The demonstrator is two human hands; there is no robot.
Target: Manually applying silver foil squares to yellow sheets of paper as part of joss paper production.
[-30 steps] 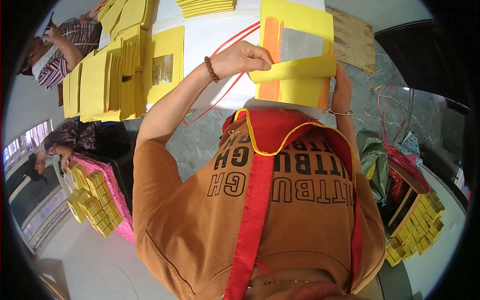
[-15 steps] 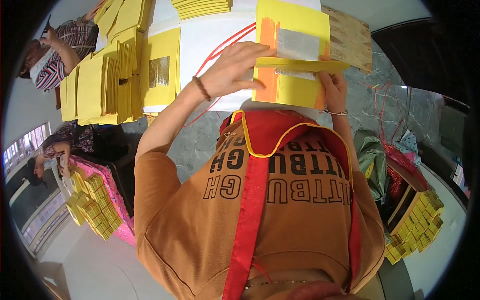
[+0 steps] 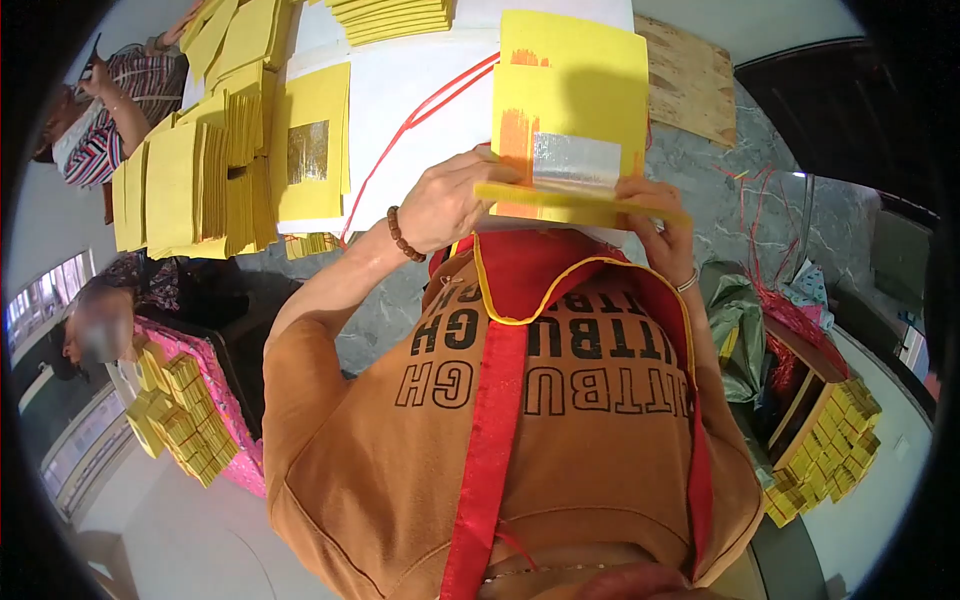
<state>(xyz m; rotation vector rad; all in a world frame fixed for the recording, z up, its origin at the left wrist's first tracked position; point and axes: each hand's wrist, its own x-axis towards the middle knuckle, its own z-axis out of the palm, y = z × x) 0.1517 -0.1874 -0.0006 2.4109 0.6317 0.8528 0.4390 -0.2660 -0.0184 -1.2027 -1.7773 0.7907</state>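
Observation:
In front of me on a white-covered table [image 3: 385,95] lies a pile of yellow paper sheets [image 3: 570,95]. The top ones carry an orange band and a silver foil patch [image 3: 578,158]. At the table's near edge a yellow sheet's fold [image 3: 565,203] stands raised, spanning from hand to hand. My left hand [image 3: 455,200] is closed on its left end, fingers bent. The right end is pinched by my right hand [image 3: 658,222], fingers over the top and thumb beneath. Left of the pile is a flat yellow sheet [image 3: 325,95] with a metallic square, and red string [image 3: 405,128] lies between.
Stacked yellow paper packets [image 3: 175,195] fill the table's left, with another stack [image 3: 390,18] at the back. A wooden board [image 3: 690,80] lies beyond the right edge. Yellow bundles [image 3: 825,435] and a green bag [image 3: 728,315] are at right. Two people [image 3: 125,95] work at left.
Both hands have come nearer to my body with the sheet's fold, uncovering more of the pile behind. My left hand, loosely spread before, has closed on the fold's left end.

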